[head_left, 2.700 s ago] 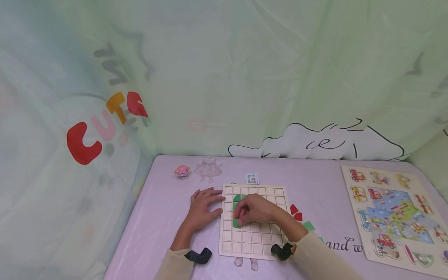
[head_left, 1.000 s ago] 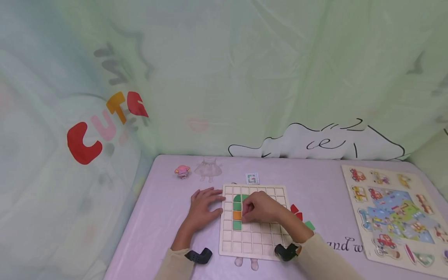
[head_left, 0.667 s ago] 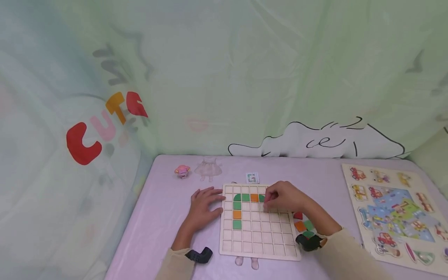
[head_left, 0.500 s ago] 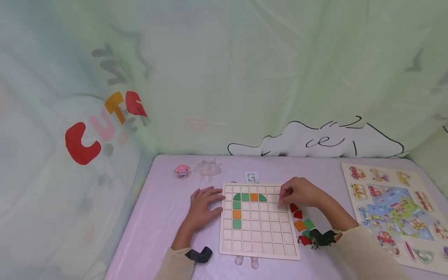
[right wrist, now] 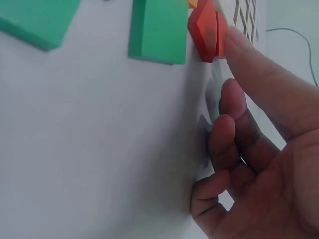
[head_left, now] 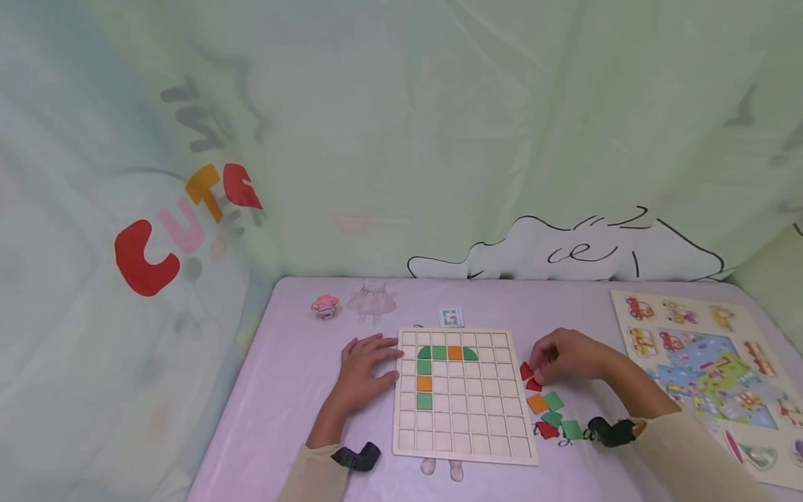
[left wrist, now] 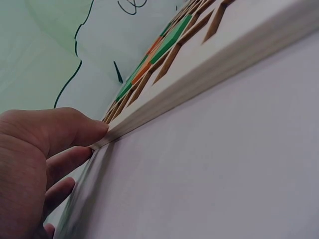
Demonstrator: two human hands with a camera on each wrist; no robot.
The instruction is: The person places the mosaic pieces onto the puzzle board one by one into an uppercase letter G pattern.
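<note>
A pale wooden grid board [head_left: 464, 418] lies on the table. Green and orange tiles fill some squares in its upper left, including an orange tile [head_left: 424, 384] and a green rounded tile [head_left: 470, 354]. My left hand [head_left: 366, 373] rests at the board's left edge, fingers spread; in the left wrist view its thumb touches the rim. Right of the board, my right hand [head_left: 567, 357] hovers over red tiles [head_left: 534, 385], fingers bent. In the right wrist view, the thumb [right wrist: 249, 62] reaches over the red tiles, apart from the index finger, with no tile seen pinched between them.
More loose tiles lie nearer me, among them an orange one [head_left: 537, 404] and a green one [head_left: 571, 429]. A small pattern card [head_left: 451, 317] sits behind the board. A pink figurine [head_left: 325, 306] stands back left; a vehicle puzzle board [head_left: 633, 328] lies at right.
My right hand has left the tiled squares and moved right, off the board, to the loose red tiles. That uncovers the top row of tiles. My left hand stays in place.
</note>
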